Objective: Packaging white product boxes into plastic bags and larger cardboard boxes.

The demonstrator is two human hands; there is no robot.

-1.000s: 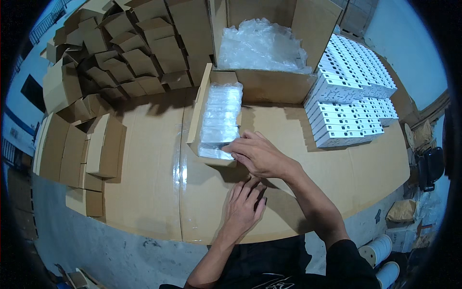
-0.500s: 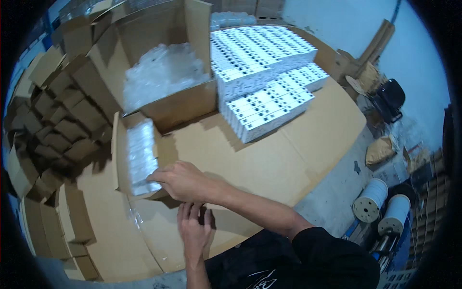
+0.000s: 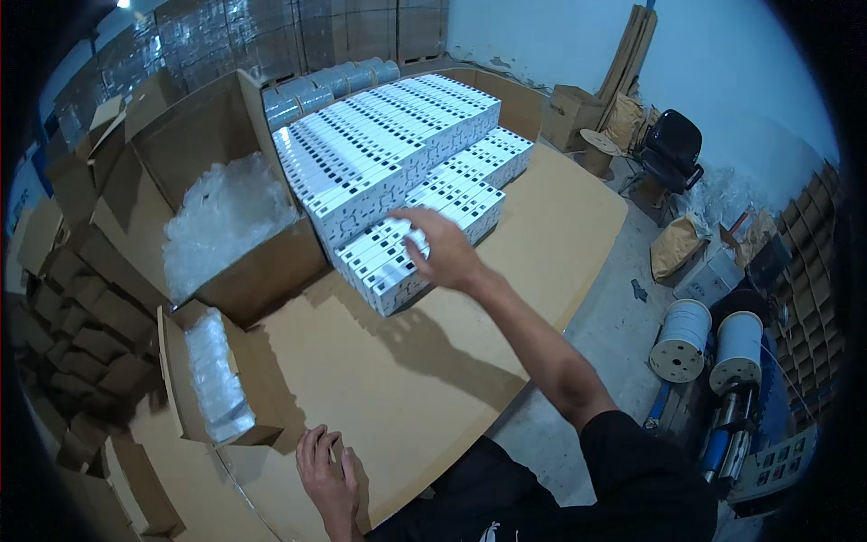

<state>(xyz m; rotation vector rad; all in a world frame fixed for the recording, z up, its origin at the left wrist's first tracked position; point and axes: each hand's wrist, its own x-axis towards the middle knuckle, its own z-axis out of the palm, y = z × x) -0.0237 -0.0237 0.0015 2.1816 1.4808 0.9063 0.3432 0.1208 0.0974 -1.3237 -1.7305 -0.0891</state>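
Note:
My right hand (image 3: 440, 248) hovers over the lower tier of slim white boxes (image 3: 368, 271), with its thumb and fingers apart and curved; contact with a box is hard to judge. Behind it rises the taller tier of white boxes (image 3: 397, 135), printed with dark squares. On the table, my left hand (image 3: 327, 474) rests with fingers loosely bent and nothing in it. Just beyond that hand stands a small open carton (image 3: 264, 384). Inside the carton lies a row of clear plastic-wrapped pieces (image 3: 215, 375).
A large open cardboard box (image 3: 280, 269) holding clear plastic bags (image 3: 221, 217) stands behind the small carton. Folded cardboard cartons (image 3: 99, 307) crowd the left. Wire spools (image 3: 682, 339) and a black chair (image 3: 670, 149) are on the floor at right, past the cardboard-covered table (image 3: 560, 235).
My right hand has left the small carton and moved right and forward to the white boxes. My left hand stays near the carton. The view has swung to the right.

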